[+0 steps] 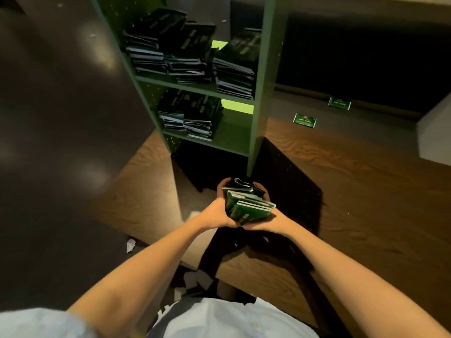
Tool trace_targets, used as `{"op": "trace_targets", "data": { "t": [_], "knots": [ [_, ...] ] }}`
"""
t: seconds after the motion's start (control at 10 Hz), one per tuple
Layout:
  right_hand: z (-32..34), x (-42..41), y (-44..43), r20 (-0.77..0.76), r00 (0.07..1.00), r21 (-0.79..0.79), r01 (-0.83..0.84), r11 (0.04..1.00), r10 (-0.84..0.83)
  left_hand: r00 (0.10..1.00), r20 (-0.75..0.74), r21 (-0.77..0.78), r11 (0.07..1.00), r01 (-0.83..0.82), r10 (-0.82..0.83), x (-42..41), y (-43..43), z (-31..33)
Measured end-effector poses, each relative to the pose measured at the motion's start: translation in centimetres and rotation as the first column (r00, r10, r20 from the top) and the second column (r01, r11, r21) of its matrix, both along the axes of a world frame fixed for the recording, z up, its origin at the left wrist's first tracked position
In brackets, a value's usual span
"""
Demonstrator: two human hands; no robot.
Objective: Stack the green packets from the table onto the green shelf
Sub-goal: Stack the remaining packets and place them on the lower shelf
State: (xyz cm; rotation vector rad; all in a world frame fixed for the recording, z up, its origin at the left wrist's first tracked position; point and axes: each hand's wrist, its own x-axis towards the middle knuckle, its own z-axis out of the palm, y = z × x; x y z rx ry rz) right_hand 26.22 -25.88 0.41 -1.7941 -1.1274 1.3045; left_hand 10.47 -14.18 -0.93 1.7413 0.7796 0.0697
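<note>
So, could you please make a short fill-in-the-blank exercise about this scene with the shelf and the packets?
1. The bundle of green packets is held in ____ hands.
2. The upper shelf level carries ____ stacks.
3. The green shelf stands on a ____ table.
4. ____ loose packets lie behind the shelf, to its right.

Missing words: both; three; wooden; two

The green shelf (262, 98) stands on the wood table (353, 186). Stacks of packets (190, 57) fill its top board, and more (192, 115) sit at the left of the lower board. Two packets (304, 120) lie near the table's far edge.
</note>
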Motion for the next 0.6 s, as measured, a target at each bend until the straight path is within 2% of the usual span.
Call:
{"op": "trace_targets", "data": {
  "t": [0.1, 0.2, 0.3, 0.4, 0.5, 0.6],
  "knots": [
    [-1.0, -0.5, 0.4, 0.066, 0.991, -0.016, -0.114, 0.993, 0.115, 0.999, -0.037, -0.074, 0.997, 0.000, -0.002, -1.9, 0.7, -2.7],
    [-1.3, -1.1, 0.4, 0.082, 0.984, -0.054, -0.151, 0.987, 0.155, 0.987, -0.149, -0.080, 0.995, 0.055, -0.067, -2.4, 0.3, -4.3],
    [-1.4, -1.2, 1.1, 0.121, 0.981, -0.056, -0.147, 0.988, 0.153, 0.973, -0.217, -0.095, 0.990, -0.101, 0.078, -1.4, -0.8, -3.2],
    [-4.1, -0.4, 1.0, 0.103, 0.991, -0.036, -0.083, 0.996, 0.086, 0.952, -0.288, -0.047, 0.992, -0.120, 0.101, 0.1, -0.9, -2.1],
    [-5.9, 0.1, 1.5, 0.134, 0.981, -0.100, -0.127, 0.987, 0.140, 0.935, -0.347, -0.007, 0.997, -0.072, 0.065, 1.0, -0.1, -1.8],
    [-4.0, -0.3, 1.7, 0.053, 0.964, -0.206, -0.243, 0.948, 0.259, 0.939, -0.331, 0.003, 0.996, -0.094, 0.089, 1.0, -0.8, -1.0]
  ]
}}
